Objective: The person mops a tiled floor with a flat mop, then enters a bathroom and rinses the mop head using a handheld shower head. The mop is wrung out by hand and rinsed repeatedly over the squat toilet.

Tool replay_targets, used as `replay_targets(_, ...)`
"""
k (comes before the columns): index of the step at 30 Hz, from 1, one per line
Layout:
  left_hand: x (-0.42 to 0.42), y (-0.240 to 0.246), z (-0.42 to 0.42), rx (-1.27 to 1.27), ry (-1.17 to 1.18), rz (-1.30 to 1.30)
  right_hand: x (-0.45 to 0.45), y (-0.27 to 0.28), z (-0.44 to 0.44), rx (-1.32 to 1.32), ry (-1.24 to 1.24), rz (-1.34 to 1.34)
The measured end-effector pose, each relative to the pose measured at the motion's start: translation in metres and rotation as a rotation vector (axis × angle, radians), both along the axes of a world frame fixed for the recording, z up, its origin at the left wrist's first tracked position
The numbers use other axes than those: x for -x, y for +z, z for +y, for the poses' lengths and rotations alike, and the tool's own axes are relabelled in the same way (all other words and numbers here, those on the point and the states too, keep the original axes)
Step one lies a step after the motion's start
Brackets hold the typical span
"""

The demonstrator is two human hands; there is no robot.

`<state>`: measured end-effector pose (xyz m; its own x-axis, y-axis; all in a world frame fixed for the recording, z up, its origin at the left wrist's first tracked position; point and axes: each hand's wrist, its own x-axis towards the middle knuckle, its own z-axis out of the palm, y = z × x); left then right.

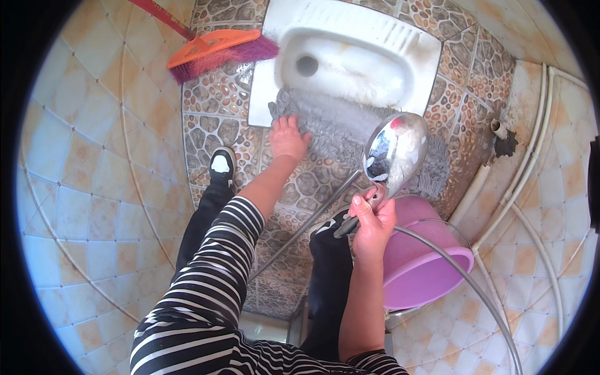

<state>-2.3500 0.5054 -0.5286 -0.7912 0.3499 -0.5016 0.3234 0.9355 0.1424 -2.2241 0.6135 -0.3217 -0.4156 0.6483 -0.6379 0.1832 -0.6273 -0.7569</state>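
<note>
My left hand (289, 139) lies spread on the left end of a grey mop head of shaggy strands (328, 124), which rests along the near rim of a white ceramic squat toilet (347, 18). In my right hand (373, 220) is the handle of a chromed shower head (398, 145), held above the right part of the mop head. A grey hose (459, 272) runs from behind that hand down to the right. The mop's metal pole (304, 227) slants from the mop head towards the lower left. Whether water flows is not plain.
An orange broom with purple bristles (213, 47) stands at the upper left. On the right, a pink plastic bucket (422, 276) is tilted beside my forearm. Pipes (511, 197) line the right wall, near a broken pipe end (499, 129). My shoes (221, 166) are on the patterned tile floor.
</note>
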Motion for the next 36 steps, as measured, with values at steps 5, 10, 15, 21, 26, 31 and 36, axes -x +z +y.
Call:
replay_targets(5,0.032,-0.002,-0.026,0.060,0.085,0.034,0.002,-0.009,-0.006,-0.103,-0.059,-0.123)
replay_targets(10,0.043,-0.011,-0.043,-0.081,0.277,0.143,0.001,-0.011,-0.007,-0.041,-0.030,-0.119)
replay_targets(15,0.046,-0.006,-0.061,-0.106,0.291,0.027,0.020,-0.007,-0.023,0.036,-0.014,-0.020)
replay_targets(21,0.057,-0.013,-0.058,-0.159,0.126,0.021,0.027,-0.007,-0.019,0.061,-0.031,-0.013)
replay_targets(26,0.042,-0.026,-0.049,0.061,-0.375,0.119,0.026,-0.013,-0.018,0.020,-0.127,-0.023)
replay_targets(31,0.042,-0.029,-0.059,-0.096,-0.016,-0.027,0.022,-0.017,-0.011,0.054,-0.092,-0.037)
replay_targets(36,0.063,-0.045,-0.038,-0.088,-0.166,0.190,0.014,-0.017,0.000,0.066,-0.101,-0.082)
